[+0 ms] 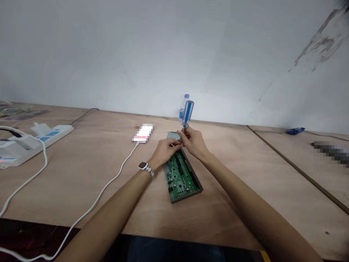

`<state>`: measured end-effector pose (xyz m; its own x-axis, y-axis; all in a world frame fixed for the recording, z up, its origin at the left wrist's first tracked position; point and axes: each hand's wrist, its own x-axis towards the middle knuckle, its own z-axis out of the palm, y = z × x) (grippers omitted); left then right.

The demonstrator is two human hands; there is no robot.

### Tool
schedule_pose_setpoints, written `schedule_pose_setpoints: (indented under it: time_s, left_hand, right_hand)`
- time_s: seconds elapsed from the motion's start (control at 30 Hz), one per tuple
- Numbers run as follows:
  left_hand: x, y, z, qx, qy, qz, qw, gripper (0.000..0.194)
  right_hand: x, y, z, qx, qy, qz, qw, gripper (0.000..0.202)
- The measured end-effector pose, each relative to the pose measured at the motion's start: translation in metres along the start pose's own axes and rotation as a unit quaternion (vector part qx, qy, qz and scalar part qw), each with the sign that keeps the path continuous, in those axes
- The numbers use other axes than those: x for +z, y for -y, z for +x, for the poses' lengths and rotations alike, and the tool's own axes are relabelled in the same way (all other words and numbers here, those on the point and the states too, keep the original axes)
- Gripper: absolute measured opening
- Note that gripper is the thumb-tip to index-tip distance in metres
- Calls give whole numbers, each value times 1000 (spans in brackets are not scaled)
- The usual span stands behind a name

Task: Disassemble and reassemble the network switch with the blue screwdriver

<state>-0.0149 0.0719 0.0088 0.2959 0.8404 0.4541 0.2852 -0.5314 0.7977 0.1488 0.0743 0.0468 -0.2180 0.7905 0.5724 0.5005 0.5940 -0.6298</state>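
Left grip (165, 149) beside right grip (195, 142)

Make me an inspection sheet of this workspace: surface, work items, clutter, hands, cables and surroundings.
Surface: wooden-looking table, a dark seam on its right.
Work items: green circuit board in a dark frame; screwdriver, handle up, tip hidden.
Clutter: bottle, bright phone-like device, blue item, power strip.
Hands: right hand has its fingers at the screwdriver below the handle; left hand close by, exact contact unclear.
Cables: white cable plugged into the device; others near the power strip.
Surroundings: pale wall, marked upper right.
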Motion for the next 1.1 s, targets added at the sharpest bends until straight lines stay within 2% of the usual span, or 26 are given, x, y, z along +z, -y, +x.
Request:
schedule_pose_setpoints:
  time_s: [0.27, 0.4, 0.47, 0.6, 0.67, 0.8, 0.93, 1.1]
  left_hand:
    - [-1, 3, 0, 8, 5, 31, 999, 20]
    - [-2, 4, 0, 14, 14, 39, 999, 21]
    - [-3, 5, 0, 17, 20, 41, 999, 22]
    - [-5, 5, 0, 11, 35, 44, 998, 26]
    - [-5, 5, -1, 5, 40, 30, 999, 26]
    - [-2, 7, -2, -6, 25, -11, 1000, 27]
    - [5, 5, -2, -15, -32, 5, 999, 25]
    - [10, 0, -3, -33, -53, -2, 998, 21]
  right_hand:
    - [3, -2, -2, 1, -1, 11, 1000, 35]
    - [-1, 2, 0, 23, 6, 19, 1000, 34]
    - [-8, 6, 2, 36, 34, 39, 998, 30]
    - [-24, 13, 6, 54, 136, 120, 982, 25]
    - [-28, 12, 7, 69, 151, 142, 976, 25]
    - [-26, 8, 6, 75, 107, 136, 982, 22]
    - [-19, 7, 4, 58, 63, 118, 989, 23]
    - [-12, 7, 3, 43, -1, 77, 996, 29]
